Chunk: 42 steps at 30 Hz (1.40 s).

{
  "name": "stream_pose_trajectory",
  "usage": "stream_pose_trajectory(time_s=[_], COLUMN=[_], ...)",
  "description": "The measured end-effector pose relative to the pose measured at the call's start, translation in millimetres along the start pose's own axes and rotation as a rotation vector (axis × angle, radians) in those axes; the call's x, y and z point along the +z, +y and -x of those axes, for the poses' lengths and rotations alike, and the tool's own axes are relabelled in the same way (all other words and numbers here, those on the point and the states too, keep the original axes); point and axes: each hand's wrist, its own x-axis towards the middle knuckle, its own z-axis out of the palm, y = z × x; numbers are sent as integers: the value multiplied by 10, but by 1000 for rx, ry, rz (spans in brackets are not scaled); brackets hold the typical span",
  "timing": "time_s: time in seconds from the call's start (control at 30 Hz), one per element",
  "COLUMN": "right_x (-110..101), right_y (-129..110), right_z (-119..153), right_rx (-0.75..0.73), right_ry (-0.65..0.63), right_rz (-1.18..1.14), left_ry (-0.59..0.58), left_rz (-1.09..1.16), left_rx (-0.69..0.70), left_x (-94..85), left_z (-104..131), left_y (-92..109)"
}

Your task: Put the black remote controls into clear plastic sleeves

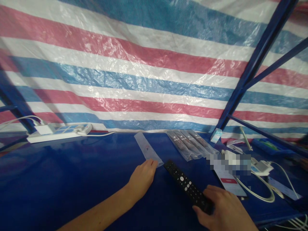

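My left hand (142, 178) is closed on the near end of a flat, frosted plastic sleeve (146, 146) that lies on the blue table. To its right, my right hand (220, 205) grips the lower end of a black remote control (184, 183) with white buttons. The remote's far tip points at the sleeve's near end, a small gap apart. Several bagged remotes (186, 142) lie side by side behind it.
A white power strip (60, 132) sits at the back left of the blue table (72, 170). On the right are a phone (229, 181), white cables (261, 195), another power strip (262, 167) and a small box (216, 135). Blue frame bars (249, 70) rise behind, before striped sheeting.
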Motion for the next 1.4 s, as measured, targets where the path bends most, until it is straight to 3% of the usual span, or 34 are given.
stream_pose_trajectory(time_s=[0.17, 0.4, 0.57, 0.7, 0.87, 1.03, 1.3, 1.4], right_x=[96, 183, 230, 251, 161, 159, 300, 250], right_y=[-90, -223, -480, -672, -531, -378, -774, -751], right_z=[87, 12, -164, -362, -391, -412, -842, -861], right_rx=[-35, -41, 7, 25, -151, -125, -77, -88], right_ry=[-62, -4, -7, 13, -68, -53, 34, -17], right_rz=[0, -38, -63, -90, -252, -225, -70, -61], left_ry=[43, 19, 51, 52, 92, 135, 177, 197], left_rz=[32, 94, 142, 161, 209, 276, 359, 370], left_rx=[31, 140, 283, 294, 222, 255, 402, 410], left_x=[113, 151, 178, 186, 209, 201, 203, 188], left_z=[14, 69, 115, 124, 106, 126, 256, 276], left_y=[-1, 4, 35, 22, -18, -14, 100, 126])
